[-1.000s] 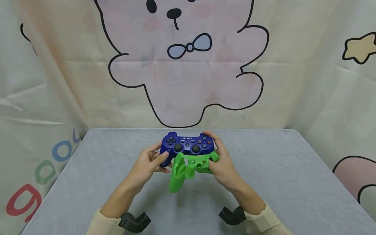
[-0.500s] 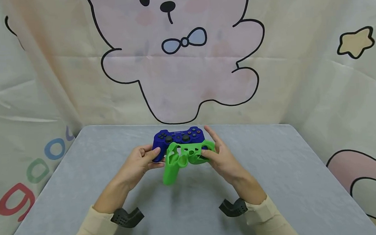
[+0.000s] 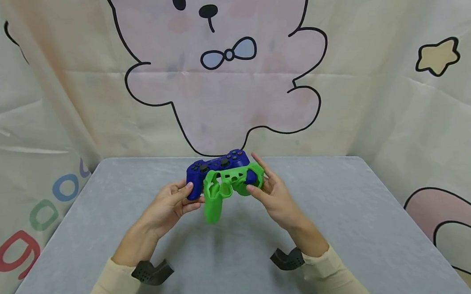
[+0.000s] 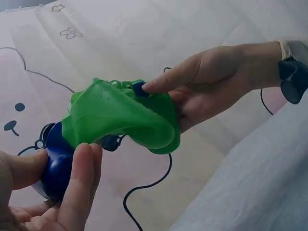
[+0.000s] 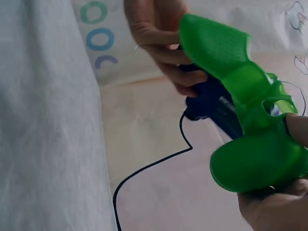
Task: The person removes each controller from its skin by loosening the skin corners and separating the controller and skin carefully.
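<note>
My left hand (image 3: 163, 210) pinches the left grip of a blue game controller (image 3: 195, 178) between thumb and fingers. A green silicone controller cover (image 3: 213, 206) fits over the controller's right end, and its left half hangs loose in front, off the blue body. My right hand (image 3: 280, 202) holds that covered end, thumb at the near side and index finger stretched up behind. In the left wrist view a bit of blue controller (image 4: 140, 89) shows by the right thumb. The right wrist view shows the rounded outside of the green cover (image 5: 255, 163).
Below the hands is a table with a grey-blue cloth (image 3: 233, 262). A printed curtain (image 3: 225, 98) with a cartoon bear stands right behind its far edge. Each wrist wears a dark camera mount (image 3: 153, 272).
The controller and cover have risen slightly and tilted, right end higher. My right thumb has slid down off the cover's openings, where blue now shows. The view has also shifted a little.
</note>
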A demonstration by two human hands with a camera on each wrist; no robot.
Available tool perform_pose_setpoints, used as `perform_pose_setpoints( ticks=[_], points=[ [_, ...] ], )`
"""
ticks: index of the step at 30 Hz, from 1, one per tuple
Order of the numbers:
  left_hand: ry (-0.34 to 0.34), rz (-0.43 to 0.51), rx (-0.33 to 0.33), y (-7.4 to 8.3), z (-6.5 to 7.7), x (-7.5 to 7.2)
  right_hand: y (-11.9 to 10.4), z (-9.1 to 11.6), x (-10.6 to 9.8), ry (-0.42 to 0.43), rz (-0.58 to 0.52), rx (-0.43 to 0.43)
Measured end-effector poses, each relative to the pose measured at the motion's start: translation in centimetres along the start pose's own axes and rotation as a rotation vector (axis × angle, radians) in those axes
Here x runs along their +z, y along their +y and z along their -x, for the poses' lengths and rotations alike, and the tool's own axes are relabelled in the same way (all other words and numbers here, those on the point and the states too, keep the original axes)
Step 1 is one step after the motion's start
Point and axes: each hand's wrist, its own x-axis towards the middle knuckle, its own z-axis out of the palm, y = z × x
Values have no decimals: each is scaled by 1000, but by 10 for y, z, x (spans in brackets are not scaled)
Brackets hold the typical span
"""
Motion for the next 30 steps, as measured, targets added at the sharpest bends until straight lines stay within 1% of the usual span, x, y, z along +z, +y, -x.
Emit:
perform_pose_setpoints(
  ticks=[1,3,6,8,12,17,19,22,26,30],
  points=[
    [2,2,0,0,0,0,1,0,0,10,51,-22],
    [20,-25,-3,0,2,1,4,0,0,21,134,-63],
    [53,-115,-22,1,2,0,7,1,-1,34,216,-99],
    [65,-179,-31,1,1,0,8,2,-3,47,239,-107],
    [83,-232,-21,0,-2,0,9,4,-6,69,252,-120],
    [139,-281,30,-1,-5,1,11,3,-9,56,238,-118],
    [149,-298,48,-2,-5,0,13,3,-9,54,230,-117],
    [145,-300,81,-2,-5,1,14,3,-11,56,211,-119],
    [113,-299,128,-2,-5,3,16,3,-13,50,180,-109],
    [97,-301,154,-2,-5,3,17,3,-13,41,161,-106]
  ],
)
